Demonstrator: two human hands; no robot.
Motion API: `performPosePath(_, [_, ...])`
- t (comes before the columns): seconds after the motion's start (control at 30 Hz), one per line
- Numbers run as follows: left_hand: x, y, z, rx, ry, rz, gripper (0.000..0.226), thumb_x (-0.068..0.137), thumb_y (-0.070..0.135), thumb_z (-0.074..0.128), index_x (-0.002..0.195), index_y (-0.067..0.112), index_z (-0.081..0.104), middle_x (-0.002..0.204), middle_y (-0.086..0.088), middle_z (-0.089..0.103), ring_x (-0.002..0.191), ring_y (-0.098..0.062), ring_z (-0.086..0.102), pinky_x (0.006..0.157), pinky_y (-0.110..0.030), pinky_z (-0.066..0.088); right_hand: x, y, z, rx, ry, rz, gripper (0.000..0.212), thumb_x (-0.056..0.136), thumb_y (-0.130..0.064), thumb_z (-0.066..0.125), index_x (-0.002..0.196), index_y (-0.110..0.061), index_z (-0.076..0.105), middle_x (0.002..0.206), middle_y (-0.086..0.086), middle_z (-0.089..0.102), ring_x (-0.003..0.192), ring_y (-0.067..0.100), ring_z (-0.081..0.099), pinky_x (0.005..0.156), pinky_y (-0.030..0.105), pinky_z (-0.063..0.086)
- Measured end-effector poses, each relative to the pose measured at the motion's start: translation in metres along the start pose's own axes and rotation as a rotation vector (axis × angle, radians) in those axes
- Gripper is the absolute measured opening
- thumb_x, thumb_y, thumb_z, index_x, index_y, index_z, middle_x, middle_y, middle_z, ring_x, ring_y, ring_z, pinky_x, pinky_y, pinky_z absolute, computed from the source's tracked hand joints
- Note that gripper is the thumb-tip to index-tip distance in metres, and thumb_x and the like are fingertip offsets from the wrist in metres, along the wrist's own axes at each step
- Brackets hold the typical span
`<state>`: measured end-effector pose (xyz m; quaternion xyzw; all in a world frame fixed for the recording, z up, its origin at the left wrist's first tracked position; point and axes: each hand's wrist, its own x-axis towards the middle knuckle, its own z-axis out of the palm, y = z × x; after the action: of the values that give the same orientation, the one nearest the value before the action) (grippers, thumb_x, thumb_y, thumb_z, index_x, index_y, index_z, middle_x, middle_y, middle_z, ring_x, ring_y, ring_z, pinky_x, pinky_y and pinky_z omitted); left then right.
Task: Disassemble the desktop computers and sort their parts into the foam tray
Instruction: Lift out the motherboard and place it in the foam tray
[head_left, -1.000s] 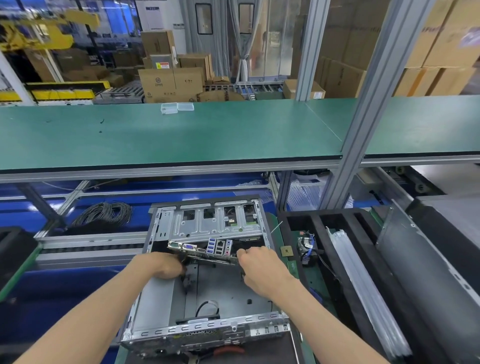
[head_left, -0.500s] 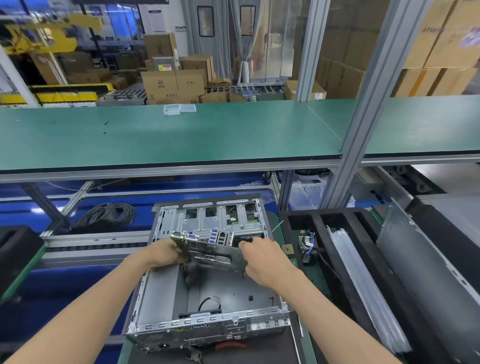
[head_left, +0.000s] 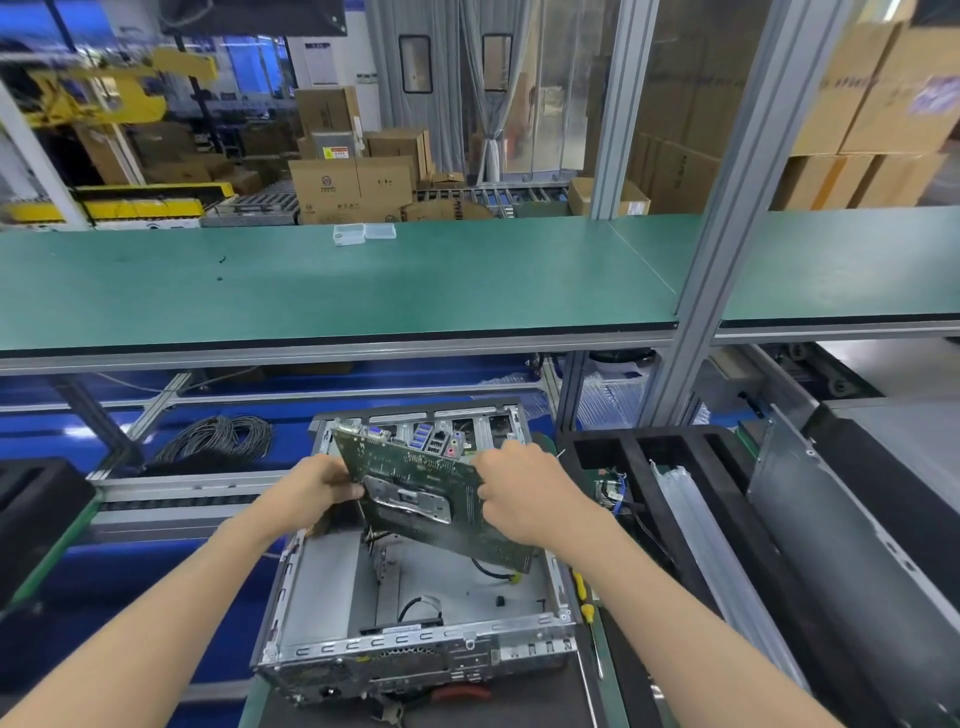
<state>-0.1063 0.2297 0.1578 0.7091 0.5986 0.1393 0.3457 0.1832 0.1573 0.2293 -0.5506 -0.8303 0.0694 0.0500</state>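
Observation:
An open desktop case (head_left: 322, 587) of bare grey metal lies in front of me, its inside showing a few loose black cables. Above it I hold a green motherboard (head_left: 415, 467) tilted up, its underside with a metal backplate facing me and its rear ports at the top. My left hand (head_left: 317, 488) grips the board's left edge. My right hand (head_left: 524, 493) grips its right edge. The black foam tray (head_left: 644, 457) stands just right of the case, with a small part and wires in one slot.
A green shelf (head_left: 363, 280) with two small clear boxes (head_left: 363, 233) runs across above the bench. A coil of black cable (head_left: 218, 439) lies left of the case. A yellow-handled screwdriver (head_left: 584, 603) lies by the case's right side. Grey case panels (head_left: 852, 545) lean at right.
Both hands have lifted the motherboard out of the case and tipped it upright, so its underside now faces me.

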Motion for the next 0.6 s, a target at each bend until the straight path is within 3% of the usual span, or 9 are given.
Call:
performPosePath(0.07, [0.000,0.012,-0.007,0.008,0.060,0.030,0.016,0.097,0.017,0.066,0.091,0.030,0.073,0.094,0.014,0.076,0.095,-0.005,0.068,0.085,-0.028,0.049,-0.002,0.001,-0.013,-0.002,0.025,0.019,0.012,0.097,-0.016,0.051,0.104,-0.007,0.055,0.078,0.002,0.035,0.078,0.032,0.045,0.063,0.036,0.034])
performPosePath(0.2, [0.002,0.043,-0.017,-0.023,0.151,0.155,0.030,0.099,0.013,0.062,0.090,0.042,0.069,0.094,0.029,0.072,0.098,0.006,0.064,0.084,-0.023,0.045,-0.009,0.009,-0.041,0.012,0.088,0.050,0.017,0.095,-0.017,0.052,0.107,-0.006,0.057,0.081,0.005,0.042,0.083,0.034,0.051,0.063,0.038,0.039])
performPosePath(0.3, [0.007,0.071,-0.019,-0.083,0.228,0.254,0.037,0.101,0.008,0.057,0.101,0.044,0.067,0.098,0.033,0.071,0.099,0.009,0.064,0.088,-0.020,0.046,-0.019,0.021,-0.060,0.044,0.118,0.078,0.010,0.097,-0.018,0.050,0.091,-0.010,0.050,0.080,0.004,0.046,0.085,0.032,0.049,0.064,0.038,0.037])
performPosePath(0.37, [0.012,0.090,-0.018,-0.127,0.266,0.312,0.035,0.101,0.007,0.055,0.112,0.038,0.067,0.105,0.026,0.072,0.101,0.004,0.066,0.089,-0.024,0.047,-0.026,0.030,-0.071,0.071,0.142,0.110,0.017,0.098,-0.019,0.050,0.083,-0.013,0.044,0.079,0.003,0.044,0.086,0.033,0.049,0.064,0.038,0.035])
performPosePath(0.47, [0.024,0.119,-0.013,-0.101,0.307,0.350,0.034,0.100,0.008,0.056,0.116,0.037,0.065,0.105,0.016,0.073,0.095,-0.001,0.066,0.082,-0.027,0.046,-0.038,0.045,-0.086,0.076,0.201,0.158,0.010,0.099,-0.019,0.051,0.097,-0.009,0.052,0.082,0.004,0.045,0.090,0.035,0.050,0.067,0.039,0.037])
performPosePath(0.6, [0.042,0.158,0.006,-0.083,0.313,0.371,0.025,0.100,0.011,0.057,0.112,0.029,0.067,0.103,0.008,0.073,0.093,-0.011,0.064,0.078,-0.029,0.048,-0.059,0.068,-0.099,0.038,0.245,0.236,0.037,0.098,-0.018,0.052,0.071,-0.021,0.028,0.073,0.001,0.036,0.083,0.034,0.044,0.063,0.039,0.029])
